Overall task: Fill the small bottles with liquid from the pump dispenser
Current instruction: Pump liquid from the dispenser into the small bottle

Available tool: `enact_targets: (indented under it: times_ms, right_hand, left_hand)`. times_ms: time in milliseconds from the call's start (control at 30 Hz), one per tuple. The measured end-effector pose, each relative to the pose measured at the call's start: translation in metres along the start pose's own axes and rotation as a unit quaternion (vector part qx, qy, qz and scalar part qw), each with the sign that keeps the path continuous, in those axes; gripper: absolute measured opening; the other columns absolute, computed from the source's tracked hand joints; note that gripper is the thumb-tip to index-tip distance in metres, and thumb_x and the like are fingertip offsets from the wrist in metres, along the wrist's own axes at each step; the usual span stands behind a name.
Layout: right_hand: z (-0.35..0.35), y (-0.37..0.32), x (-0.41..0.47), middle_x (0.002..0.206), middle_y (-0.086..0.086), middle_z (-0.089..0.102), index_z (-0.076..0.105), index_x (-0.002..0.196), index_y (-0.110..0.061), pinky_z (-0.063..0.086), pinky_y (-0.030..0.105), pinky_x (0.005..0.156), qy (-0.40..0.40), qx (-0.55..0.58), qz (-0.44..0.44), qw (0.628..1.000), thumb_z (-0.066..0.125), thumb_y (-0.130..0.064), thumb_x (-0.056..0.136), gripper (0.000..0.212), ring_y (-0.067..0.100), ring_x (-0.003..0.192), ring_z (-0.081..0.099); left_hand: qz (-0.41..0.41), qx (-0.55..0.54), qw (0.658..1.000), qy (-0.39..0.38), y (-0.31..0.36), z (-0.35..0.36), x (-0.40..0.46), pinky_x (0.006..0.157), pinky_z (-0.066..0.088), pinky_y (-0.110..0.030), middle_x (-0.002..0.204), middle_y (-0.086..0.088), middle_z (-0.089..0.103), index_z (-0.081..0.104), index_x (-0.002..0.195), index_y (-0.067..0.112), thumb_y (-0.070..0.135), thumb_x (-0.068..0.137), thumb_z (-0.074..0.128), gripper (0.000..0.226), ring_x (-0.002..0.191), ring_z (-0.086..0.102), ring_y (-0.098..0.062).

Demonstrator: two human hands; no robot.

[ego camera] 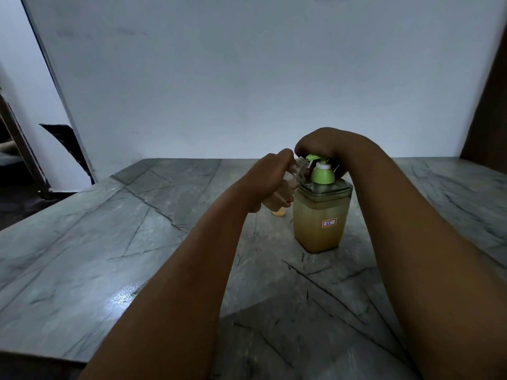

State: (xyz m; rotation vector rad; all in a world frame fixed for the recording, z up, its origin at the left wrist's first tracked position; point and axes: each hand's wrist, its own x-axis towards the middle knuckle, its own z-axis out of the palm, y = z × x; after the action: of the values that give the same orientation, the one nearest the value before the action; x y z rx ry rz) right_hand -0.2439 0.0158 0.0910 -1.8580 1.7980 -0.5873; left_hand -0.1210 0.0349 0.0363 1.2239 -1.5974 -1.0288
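A square clear pump dispenser (pixel 319 220) with yellowish liquid, a green pump head and a small "35" label stands on the marble table (pixel 109 256). My right hand (pixel 321 146) rests on top of the pump head, fingers curled over it. My left hand (pixel 270 178) grips a small clear bottle (pixel 285 189), tilted with its open mouth up against the green nozzle. The bottle holds some yellowish liquid. Another small object with a yellowish base (pixel 279 213) shows just behind the left hand on the table, mostly hidden.
A white wall rises right behind the table's far edge. The table's left edge drops off to a dark floor area (pixel 27 198). A brown panel (pixel 491 105) stands at the far right.
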Motion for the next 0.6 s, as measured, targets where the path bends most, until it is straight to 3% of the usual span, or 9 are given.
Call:
enact_targets:
  times_ms: [100,167,233,333,400,433,467,533,600]
  right_hand:
    - [0.002,0.000,0.000,0.063,0.010,0.051,0.050,0.065,-0.007,0.042,0.031,0.065,0.000,0.021,0.003,1.000,0.045,-0.016,0.085,0.022,0.026,0.062,0.048]
    - [-0.001,0.001,-0.001,0.063,0.009,0.054,0.055,0.079,-0.005,0.041,0.028,0.064,-0.023,0.072,0.003,0.997,0.045,-0.025,0.087,0.024,0.024,0.058,0.049]
    - [-0.008,0.001,-0.002,0.061,0.009,0.058,0.062,0.094,-0.001,0.042,0.029,0.064,-0.035,0.122,0.003,0.992,0.042,-0.036,0.088,0.041,0.024,0.059,0.050]
    - [-0.012,-0.003,-0.005,0.044,0.004,0.062,0.060,0.110,0.002,0.043,0.030,0.064,-0.013,0.127,-0.010,0.992,0.035,-0.033,0.092,0.046,0.027,0.063,0.049]
    - [-0.008,-0.006,-0.008,0.067,0.012,0.073,0.054,0.117,0.006,0.042,0.029,0.065,-0.005,0.122,-0.016,0.992,0.037,-0.019,0.096,0.037,0.027,0.068,0.048]
    - [-0.007,-0.007,-0.009,0.087,0.021,0.072,0.052,0.117,0.010,0.041,0.029,0.064,-0.007,0.125,-0.004,0.992,0.038,-0.010,0.096,0.033,0.027,0.070,0.047]
    - [-0.005,-0.007,-0.009,0.091,0.027,0.069,0.053,0.110,0.013,0.040,0.029,0.062,-0.012,0.118,0.007,0.993,0.037,-0.005,0.095,0.028,0.028,0.067,0.046]
    - [-0.004,-0.008,-0.014,0.053,0.019,0.064,0.051,0.088,0.007,0.040,0.028,0.056,-0.013,0.100,0.017,0.995,0.033,-0.005,0.095,0.023,0.025,0.055,0.045]
    - [-0.004,-0.006,-0.015,0.037,0.010,0.053,0.045,0.072,0.001,0.038,0.027,0.058,-0.018,0.068,0.012,0.997,0.032,-0.008,0.092,0.025,0.022,0.050,0.042]
  left_hand:
    - [-0.002,-0.007,1.000,-0.001,0.000,-0.001,-0.001,0.063,0.048,-0.034,0.059,-0.011,0.059,0.055,0.075,0.010,0.028,0.095,0.034,0.033,0.055,0.056,-0.027]
    - [-0.001,-0.014,1.000,-0.002,0.001,-0.001,-0.002,0.060,0.048,-0.031,0.057,-0.008,0.059,0.054,0.075,0.010,0.027,0.095,0.034,0.033,0.053,0.055,-0.026]
    - [-0.002,-0.011,1.000,-0.002,0.002,-0.001,-0.003,0.057,0.048,-0.028,0.054,-0.006,0.060,0.054,0.075,0.011,0.027,0.096,0.034,0.033,0.051,0.055,-0.025]
    - [-0.004,-0.017,1.000,-0.006,0.004,-0.001,-0.004,0.054,0.047,-0.026,0.052,-0.005,0.060,0.053,0.075,0.011,0.026,0.096,0.034,0.032,0.050,0.055,-0.023]
    - [-0.005,-0.013,1.000,-0.010,0.003,-0.002,-0.004,0.056,0.047,-0.027,0.052,-0.005,0.060,0.054,0.075,0.011,0.027,0.096,0.034,0.033,0.051,0.055,-0.024]
    - [-0.006,-0.009,1.000,-0.011,0.003,-0.001,-0.004,0.059,0.047,-0.029,0.054,-0.005,0.060,0.054,0.075,0.011,0.028,0.095,0.034,0.033,0.053,0.055,-0.024]
    - [-0.007,-0.003,1.000,-0.010,0.003,-0.001,-0.003,0.061,0.047,-0.031,0.057,-0.007,0.060,0.054,0.076,0.011,0.029,0.095,0.034,0.033,0.054,0.055,-0.025]
    - [-0.006,0.005,1.000,-0.006,0.003,-0.001,-0.003,0.061,0.047,-0.031,0.061,-0.009,0.060,0.055,0.076,0.011,0.029,0.095,0.034,0.034,0.055,0.055,-0.026]
    - [-0.005,0.002,1.000,-0.005,0.003,-0.001,-0.003,0.059,0.047,-0.030,0.061,-0.010,0.059,0.054,0.074,0.011,0.028,0.095,0.033,0.034,0.053,0.055,-0.025]
